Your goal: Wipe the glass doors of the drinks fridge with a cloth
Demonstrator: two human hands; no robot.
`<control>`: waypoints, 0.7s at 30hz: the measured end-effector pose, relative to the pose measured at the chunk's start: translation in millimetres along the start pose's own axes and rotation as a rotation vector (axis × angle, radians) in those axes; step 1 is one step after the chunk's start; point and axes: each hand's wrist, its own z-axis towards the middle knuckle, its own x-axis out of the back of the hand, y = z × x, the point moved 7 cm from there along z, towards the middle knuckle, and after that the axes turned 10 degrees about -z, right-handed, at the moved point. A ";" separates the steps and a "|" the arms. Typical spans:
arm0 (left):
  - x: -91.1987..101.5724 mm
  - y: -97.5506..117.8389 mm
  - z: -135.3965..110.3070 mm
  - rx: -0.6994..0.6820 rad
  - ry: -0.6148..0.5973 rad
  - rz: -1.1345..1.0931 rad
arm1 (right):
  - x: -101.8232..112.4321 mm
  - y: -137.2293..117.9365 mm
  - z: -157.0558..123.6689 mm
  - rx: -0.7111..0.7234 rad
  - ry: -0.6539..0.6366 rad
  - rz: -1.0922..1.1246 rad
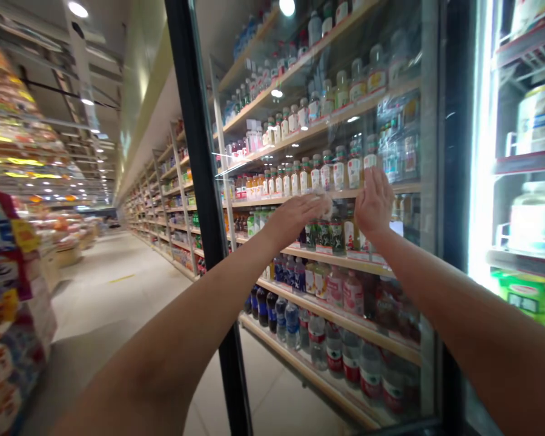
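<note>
Both my arms reach forward to a glass fridge door [404,315] with a black frame [200,181]. My right hand [375,203] lies flat against the glass, fingers spread and pointing up. Just left of it, my left hand [300,213] is stretched out at the same height, fingers extended to the right and slightly smeared. A pale blur at its fingertips is too unclear to name. Through the glass I see wooden shelves [345,263] lined with several drink bottles [327,175].
To the right the lit fridge interior [527,163] holds white tubs and a green box [531,297] on wire racks. A long supermarket aisle [118,284] runs off to the left with shelving along the wall. A colourful display stand [9,303] stands at the near left.
</note>
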 end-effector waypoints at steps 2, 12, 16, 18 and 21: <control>3.5 -4.2 3.8 0.035 0.049 -0.038 | 8.4 -18.5 -1.6 0.100 0.001 0.063; 27.5 -7.0 -17.2 0.152 0.180 -0.027 | 7.8 -121.2 -48.3 0.746 -0.224 0.343; 43.0 -9.2 -44.5 0.195 0.097 0.190 | 6.0 -112.5 -42.6 0.848 -0.267 0.296; 50.7 -19.8 -54.9 0.301 0.144 0.283 | 4.4 -107.5 -29.2 0.883 -0.321 0.265; 52.1 -34.3 -62.7 0.405 0.212 0.319 | 1.5 -93.0 4.1 0.724 -0.305 0.183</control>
